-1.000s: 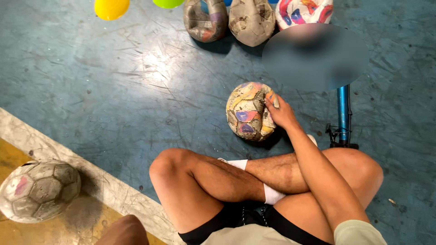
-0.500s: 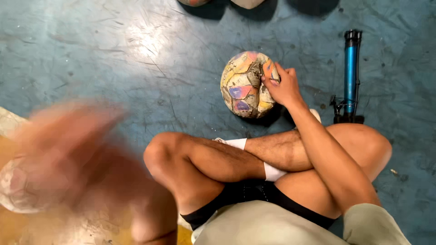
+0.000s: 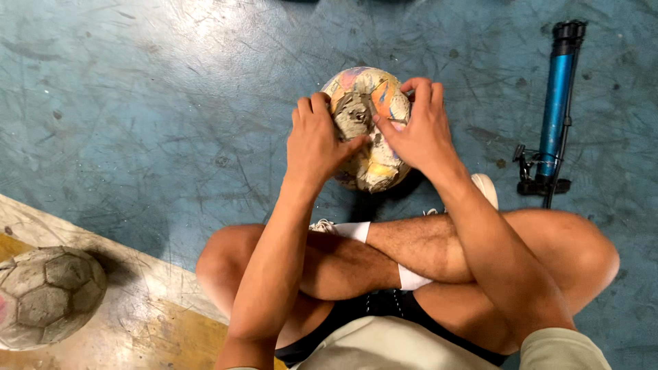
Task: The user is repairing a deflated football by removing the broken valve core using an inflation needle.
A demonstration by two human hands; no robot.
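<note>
A worn, peeling multicoloured football (image 3: 367, 103) rests on the blue floor just beyond my crossed legs. My left hand (image 3: 317, 140) grips its left side, fingers curled over the top and thumb pressed on the torn panels. On the ball's right side sits my right hand (image 3: 419, 130), fingers over the top, thumb near the middle seam. Both hands hold the ball between them.
A blue hand pump (image 3: 556, 109) lies on the floor to the right of the ball. A dirty grey football (image 3: 48, 294) sits at the lower left on a pale painted line beside a yellow floor patch. My crossed legs (image 3: 411, 260) fill the foreground.
My left hand swung in from the lower left and now holds the ball's left side. The right hand stayed on the ball. The view tilted down, so the balls at the top went out of sight.
</note>
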